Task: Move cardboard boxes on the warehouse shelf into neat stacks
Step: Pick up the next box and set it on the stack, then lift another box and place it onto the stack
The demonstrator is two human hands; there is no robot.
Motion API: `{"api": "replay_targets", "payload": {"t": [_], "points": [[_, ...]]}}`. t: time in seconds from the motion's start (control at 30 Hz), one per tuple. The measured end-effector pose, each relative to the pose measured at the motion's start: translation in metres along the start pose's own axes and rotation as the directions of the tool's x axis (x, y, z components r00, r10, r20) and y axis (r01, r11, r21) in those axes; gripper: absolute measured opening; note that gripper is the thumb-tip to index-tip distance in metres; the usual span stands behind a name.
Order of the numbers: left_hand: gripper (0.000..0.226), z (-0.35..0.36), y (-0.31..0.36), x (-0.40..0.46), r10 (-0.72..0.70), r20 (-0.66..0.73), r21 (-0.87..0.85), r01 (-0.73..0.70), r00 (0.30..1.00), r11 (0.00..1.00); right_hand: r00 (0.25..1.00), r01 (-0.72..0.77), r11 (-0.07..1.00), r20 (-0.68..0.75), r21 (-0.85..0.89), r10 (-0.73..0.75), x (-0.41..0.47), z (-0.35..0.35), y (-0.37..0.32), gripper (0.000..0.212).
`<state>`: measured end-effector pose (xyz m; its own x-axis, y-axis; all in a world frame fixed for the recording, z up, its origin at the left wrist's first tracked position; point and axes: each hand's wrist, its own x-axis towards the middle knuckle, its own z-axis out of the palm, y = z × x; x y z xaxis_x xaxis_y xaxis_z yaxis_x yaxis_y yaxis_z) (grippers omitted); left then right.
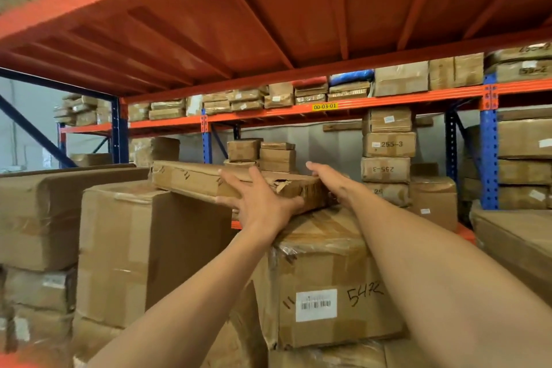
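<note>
A long flat cardboard box (194,178) with a torn near corner lies across the tops of two big boxes, tilted slightly. My left hand (260,203) presses flat against its near side, fingers spread, thumb on the top edge. My right hand (331,181) grips its right end from above and the side. Under it stand a large taped box (143,248) on the left and a crumpled box (325,287) with a barcode label and "54" handwriting on the right.
A wide flat box (38,212) lies at left on more boxes. Another box (513,236) sits at the right edge. Behind, small boxes (263,154) and a stack marked 255-3 (386,158) stand on the far rack. The orange shelf deck (268,24) hangs close overhead.
</note>
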<state>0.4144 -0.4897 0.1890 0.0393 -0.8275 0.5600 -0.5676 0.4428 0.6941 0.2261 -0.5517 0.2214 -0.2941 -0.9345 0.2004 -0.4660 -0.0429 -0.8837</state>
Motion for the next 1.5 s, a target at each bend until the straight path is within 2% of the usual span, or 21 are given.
{"api": "replay_targets", "payload": {"t": [0.07,0.13,0.17,0.23,0.3,0.37,0.4,0.43,0.63,0.7,0.83,1.03,1.1,1.2,1.3,1.37,1.5], "points": [[0.087,-0.013,-0.008,-0.002,0.068,-0.052,-0.056,-0.071,0.996,0.996,0.999,0.027,0.998,0.019,0.057,-0.028,-0.015,-0.006,0.005,0.079],[0.072,-0.028,-0.015,-0.007,0.143,-0.051,-0.119,-0.149,0.988,0.982,0.992,0.073,0.976,0.087,0.204,-0.092,-0.031,-0.012,0.008,0.054],[0.067,-0.036,-0.017,-0.01,0.179,-0.052,-0.153,-0.184,0.983,0.971,0.987,0.071,0.956,0.117,0.284,-0.108,-0.039,-0.016,0.009,0.051],[0.061,-0.047,-0.018,-0.02,0.236,-0.059,-0.212,-0.243,0.97,0.947,0.974,0.059,0.939,0.188,0.338,-0.129,-0.06,-0.029,0.009,0.059],[0.058,-0.055,-0.015,-0.032,0.271,-0.049,-0.252,-0.274,0.961,0.928,0.941,0.088,0.966,0.299,0.242,-0.161,-0.088,-0.048,0.008,0.066],[0.057,-0.061,-0.006,-0.045,0.281,-0.036,-0.288,-0.279,0.959,0.916,0.925,0.146,0.985,0.342,0.089,-0.168,-0.118,-0.07,0.004,0.083],[0.056,-0.062,0.002,-0.053,0.286,-0.032,-0.304,-0.282,0.958,0.91,0.93,0.176,0.984,0.325,0.016,-0.171,-0.133,-0.081,0.003,0.092],[0.056,-0.062,0.011,-0.062,0.295,-0.024,-0.319,-0.287,0.955,0.903,0.938,0.208,0.977,0.291,-0.038,-0.188,-0.145,-0.092,0.003,0.093],[0.066,-0.045,0.079,-0.123,0.389,0.047,-0.46,-0.326,0.92,0.826,0.944,0.329,0.937,0.022,-0.116,-0.329,-0.243,-0.178,0.009,0.038],[0.066,-0.034,0.106,-0.146,0.403,0.039,-0.494,-0.333,0.914,0.803,0.938,0.339,0.928,-0.027,-0.152,-0.347,-0.281,-0.213,0.013,0.03],[0.061,0.002,0.159,-0.195,0.411,0.063,-0.564,-0.307,0.909,0.766,0.935,0.293,0.926,-0.13,-0.236,-0.329,-0.346,-0.277,0.032,0.044],[0.053,0.067,0.22,-0.266,0.489,0.153,-0.678,-0.269,0.859,0.684,0.907,0.154,0.935,-0.329,-0.319,-0.261,-0.422,-0.358,0.081,0.038],[0.055,0.091,0.232,-0.283,0.512,0.213,-0.697,-0.237,0.832,0.677,0.894,0.088,0.931,-0.384,-0.355,-0.231,-0.437,-0.376,0.098,0.042],[0.067,0.119,0.24,-0.294,0.555,0.29,-0.638,-0.275,0.78,0.72,0.875,0.05,0.913,-0.424,-0.405,-0.236,-0.446,-0.388,0.132,0.054],[0.079,0.132,0.233,-0.284,0.545,0.326,-0.563,-0.304,0.772,0.768,0.88,0.06,0.908,-0.407,-0.416,-0.245,-0.438,-0.385,0.148,0.054],[0.078,0.138,0.228,-0.276,0.537,0.341,-0.562,-0.29,0.772,0.775,0.883,0.031,0.886,-0.403,-0.462,-0.241,-0.429,-0.38,0.152,0.054],[0.075,0.147,0.228,-0.26,0.521,0.384,-0.541,-0.271,0.763,0.796,0.837,-0.115,0.797,-0.49,-0.593,-0.244,-0.413,-0.375,0.157,0.055]]}}
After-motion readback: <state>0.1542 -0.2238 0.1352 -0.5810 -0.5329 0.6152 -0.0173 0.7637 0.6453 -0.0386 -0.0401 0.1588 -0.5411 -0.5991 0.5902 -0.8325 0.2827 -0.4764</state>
